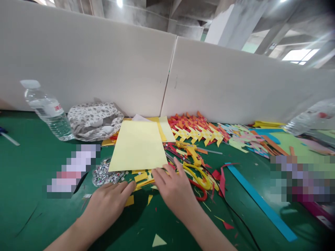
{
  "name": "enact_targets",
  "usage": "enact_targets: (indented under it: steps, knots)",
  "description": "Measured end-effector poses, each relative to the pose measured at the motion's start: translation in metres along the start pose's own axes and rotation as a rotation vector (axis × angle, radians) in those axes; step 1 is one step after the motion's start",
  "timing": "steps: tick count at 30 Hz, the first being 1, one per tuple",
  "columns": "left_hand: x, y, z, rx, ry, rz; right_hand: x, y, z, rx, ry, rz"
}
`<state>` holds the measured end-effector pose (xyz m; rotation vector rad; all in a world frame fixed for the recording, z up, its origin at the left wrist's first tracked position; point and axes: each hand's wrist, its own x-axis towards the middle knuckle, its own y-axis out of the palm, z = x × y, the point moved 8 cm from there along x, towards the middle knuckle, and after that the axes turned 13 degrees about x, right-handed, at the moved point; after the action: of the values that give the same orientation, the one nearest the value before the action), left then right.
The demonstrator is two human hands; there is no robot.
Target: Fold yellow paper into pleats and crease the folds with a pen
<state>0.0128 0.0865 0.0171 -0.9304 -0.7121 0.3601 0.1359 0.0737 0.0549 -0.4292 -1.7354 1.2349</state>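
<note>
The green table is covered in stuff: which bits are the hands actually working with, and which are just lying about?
In use:
left hand and right hand, on the yellow paper strips
pale yellow sheet
yellow scissors

Lying about:
water bottle
patterned cloth
woven paper pieces
blue strip
googly eyes

Green desk (31, 181): left hand (107, 205) and right hand (174, 190) flat on yellow paper strips (142, 179). Adjacent: pale yellow sheet (138, 146), yellow-handled scissors (195, 164), dish of googly eyes (104, 174), woven paper fish (199, 130), blue strip (259, 202), water bottle (48, 111), patterned cloth (95, 120).
</note>
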Motion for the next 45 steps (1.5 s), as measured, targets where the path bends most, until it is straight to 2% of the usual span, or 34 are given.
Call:
enact_targets:
  steps: [2,4,10,12,15,19,21,30,34,38,41,45]
  knots:
    - [0.001,-0.002,-0.004,-0.042,0.012,-0.019,0.001,0.004,0.016,0.022,-0.067,0.012]
    - [0.003,-0.005,-0.002,-0.074,0.009,-0.053,0.0,0.007,0.021,0.049,-0.092,0.03]
    - [0.003,-0.008,0.019,-0.044,-0.042,-0.116,-0.007,0.007,-0.017,0.122,0.072,0.037]
    - [0.002,-0.01,0.02,-0.042,-0.046,-0.136,-0.007,0.007,-0.022,0.159,0.112,0.048]
    - [0.002,-0.017,0.011,-0.085,-0.02,-0.186,-0.005,0.007,-0.01,0.179,0.089,0.059]
    - [0.002,-0.026,-0.005,-0.189,-0.004,-0.229,-0.002,0.01,0.023,0.169,-0.07,0.056]
    - [0.002,-0.027,-0.008,-0.221,-0.019,-0.233,-0.004,0.01,0.03,0.158,-0.109,0.038]
    - [0.001,-0.023,-0.006,-0.404,-0.095,-0.15,-0.009,0.009,0.032,0.186,-0.101,0.019]
    - [0.001,-0.01,0.001,-0.591,-0.218,0.008,-0.006,0.006,0.03,0.227,-0.076,-0.004]
    - [0.004,-0.001,0.008,-0.828,-0.347,0.128,-0.006,0.009,0.021,0.267,0.003,0.04]
    - [0.005,0.001,0.011,-0.9,-0.379,0.146,-0.007,0.008,0.019,0.248,0.012,0.023]
    - [0.001,-0.002,0.012,-0.769,-0.337,0.063,-0.006,0.006,0.023,0.231,-0.035,0.002]
